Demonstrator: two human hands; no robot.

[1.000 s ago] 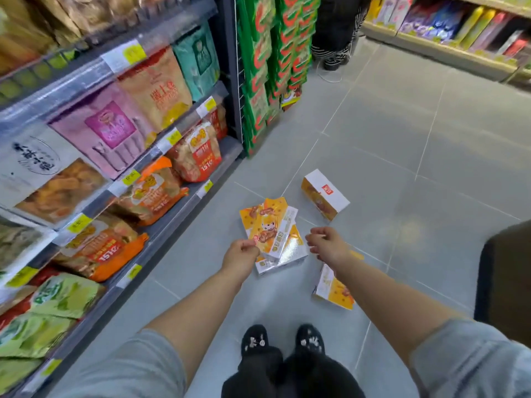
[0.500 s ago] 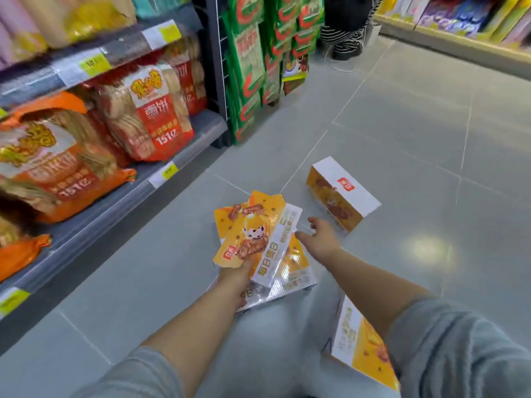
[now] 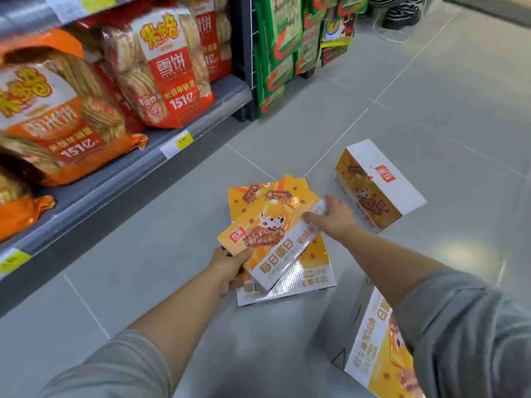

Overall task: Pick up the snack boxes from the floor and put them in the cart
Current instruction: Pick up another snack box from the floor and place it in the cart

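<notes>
Head cam, near stuff first: the nearest box (image 3: 376,354) lies on the floor (image 3: 431,96) closer than the held box (image 3: 275,239), off to its right, partly under a grey sleeve (image 3: 465,326). Left hand (image 3: 230,268) grips the held box by its near corner, with a flat box (image 3: 310,271) directly underneath. Right hand (image 3: 333,216) is loosely spread, touching the held box's far end. Just beyond it to the right sits the far box (image 3: 379,185); rice cracker bags (image 3: 161,67) are up left.
</notes>
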